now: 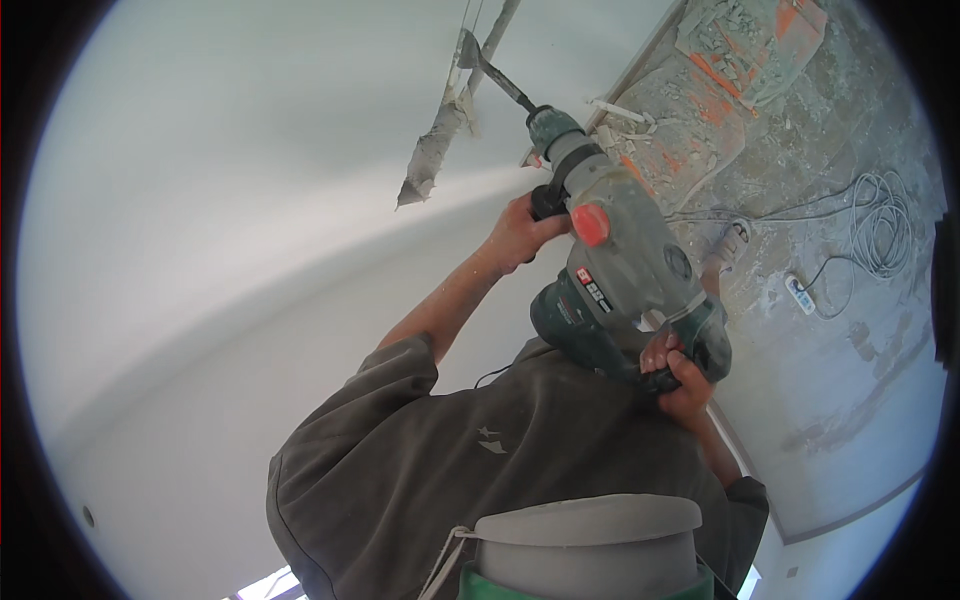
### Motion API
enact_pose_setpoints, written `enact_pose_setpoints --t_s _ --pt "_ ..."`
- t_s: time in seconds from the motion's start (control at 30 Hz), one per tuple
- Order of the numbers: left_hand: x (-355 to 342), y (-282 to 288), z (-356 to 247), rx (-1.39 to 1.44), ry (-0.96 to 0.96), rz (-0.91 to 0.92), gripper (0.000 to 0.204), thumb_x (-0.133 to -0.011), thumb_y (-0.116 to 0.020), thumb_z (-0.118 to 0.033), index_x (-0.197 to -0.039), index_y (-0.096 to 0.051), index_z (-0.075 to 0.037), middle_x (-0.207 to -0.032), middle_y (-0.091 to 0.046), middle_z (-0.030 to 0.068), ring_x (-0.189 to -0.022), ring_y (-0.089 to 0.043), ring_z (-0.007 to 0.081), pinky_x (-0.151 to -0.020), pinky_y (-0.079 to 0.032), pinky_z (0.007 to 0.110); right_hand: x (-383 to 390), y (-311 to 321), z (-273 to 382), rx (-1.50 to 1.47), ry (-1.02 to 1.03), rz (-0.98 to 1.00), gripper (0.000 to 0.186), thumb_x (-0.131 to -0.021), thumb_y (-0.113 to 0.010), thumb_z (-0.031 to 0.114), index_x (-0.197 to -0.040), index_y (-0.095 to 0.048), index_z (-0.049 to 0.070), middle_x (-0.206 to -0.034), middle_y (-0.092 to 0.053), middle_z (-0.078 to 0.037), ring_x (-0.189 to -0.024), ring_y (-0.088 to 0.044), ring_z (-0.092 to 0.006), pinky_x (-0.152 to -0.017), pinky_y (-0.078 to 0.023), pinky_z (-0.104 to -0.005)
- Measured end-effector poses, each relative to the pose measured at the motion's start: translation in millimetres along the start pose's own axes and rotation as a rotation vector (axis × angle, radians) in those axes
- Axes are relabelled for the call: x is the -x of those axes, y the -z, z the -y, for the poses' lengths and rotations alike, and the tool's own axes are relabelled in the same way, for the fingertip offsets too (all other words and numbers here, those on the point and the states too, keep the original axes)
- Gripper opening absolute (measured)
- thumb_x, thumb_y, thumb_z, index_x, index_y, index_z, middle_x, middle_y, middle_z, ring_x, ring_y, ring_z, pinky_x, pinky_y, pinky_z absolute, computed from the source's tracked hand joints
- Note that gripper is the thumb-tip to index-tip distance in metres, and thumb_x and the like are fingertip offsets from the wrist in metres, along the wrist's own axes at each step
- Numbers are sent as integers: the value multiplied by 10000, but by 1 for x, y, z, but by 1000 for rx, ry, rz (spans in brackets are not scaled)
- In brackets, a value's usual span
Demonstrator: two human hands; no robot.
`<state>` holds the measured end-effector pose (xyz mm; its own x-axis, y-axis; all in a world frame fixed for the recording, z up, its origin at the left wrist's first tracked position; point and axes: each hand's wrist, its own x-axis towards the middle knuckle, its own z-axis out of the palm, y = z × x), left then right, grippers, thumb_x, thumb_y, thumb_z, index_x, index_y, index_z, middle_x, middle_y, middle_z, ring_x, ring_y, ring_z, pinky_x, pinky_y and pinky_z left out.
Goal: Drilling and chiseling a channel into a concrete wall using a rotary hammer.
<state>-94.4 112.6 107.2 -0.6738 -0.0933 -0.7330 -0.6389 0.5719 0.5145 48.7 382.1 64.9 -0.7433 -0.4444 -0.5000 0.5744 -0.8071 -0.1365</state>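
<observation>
A dusty green-grey rotary hammer (625,240) with a red round knob runs diagonally before me. My left hand (525,230) is closed around its black side handle, just behind the chuck. My right hand (680,378) wraps the rear handle, with its fingers at the inside of the grip. A flat, wide chisel bit (505,84) points up and left from the chuck, its blade at a cut channel in the white wall (250,170). Below the blade, the channel (428,160) is broken out to rough grey material; thin parallel lines run above it.
Broken rubble (735,45) lies on orange-marked sheeting along the wall's base at the upper right. A coiled grey cable (880,225) and a white power strip (799,293) rest on the dusty floor. A foot in a sandal (735,243) shows beside the tool.
</observation>
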Motion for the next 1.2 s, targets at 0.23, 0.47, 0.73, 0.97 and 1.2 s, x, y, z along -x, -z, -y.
enact_pose_setpoints --t_s 0.23,0.47,0.73,0.97,1.2 --pt "-3 5 8 40 -18 36 315 -782 -705 -279 -951 -639 -21 -727 -595 -4 -561 -487 66 -512 -404 240 -9 4 -5 -40 9 -15 204 -783 -566 135 -953 -488 53 -760 -487 -61 -715 -493 -184 -664 -418 -329" --pt "-2 -3 17 134 -71 -65 300 -783 -704 -255 -952 -655 -12 -805 -611 17 -725 -535 96 -656 -436 257 -19 3 8 -52 43 -34 283 -750 -559 135 -996 -503 6 -772 -518 -92 -704 -508 -209 -650 -431 -336" --pt "1 0 3 99 -104 -70 305 -785 -699 -252 -971 -663 -12 -832 -632 22 -750 -549 103 -680 -445 267 -20 2 15 4 99 21 364 -739 -570 157 -1052 -511 -20 -825 -542 -113 -735 -526 -224 -664 -445 -337" --pt "3 3 -5 82 -64 -88 365 -781 -704 -295 -998 -650 -7 -806 -637 35 -729 -556 113 -672 -461 288 -19 4 16 16 78 51 400 -748 -579 193 -1080 -501 -16 -848 -547 -111 -764 -525 -220 -669 -436 -341" --pt "-16 -15 -9 -56 -154 -58 467 -757 -717 -370 -1071 -625 -37 -884 -663 169 -814 -652 278 -759 -497 372 -5 17 26 35 107 -70 431 -742 -579 226 -1100 -508 -4 -840 -548 -118 -760 -530 -221 -679 -443 -343"
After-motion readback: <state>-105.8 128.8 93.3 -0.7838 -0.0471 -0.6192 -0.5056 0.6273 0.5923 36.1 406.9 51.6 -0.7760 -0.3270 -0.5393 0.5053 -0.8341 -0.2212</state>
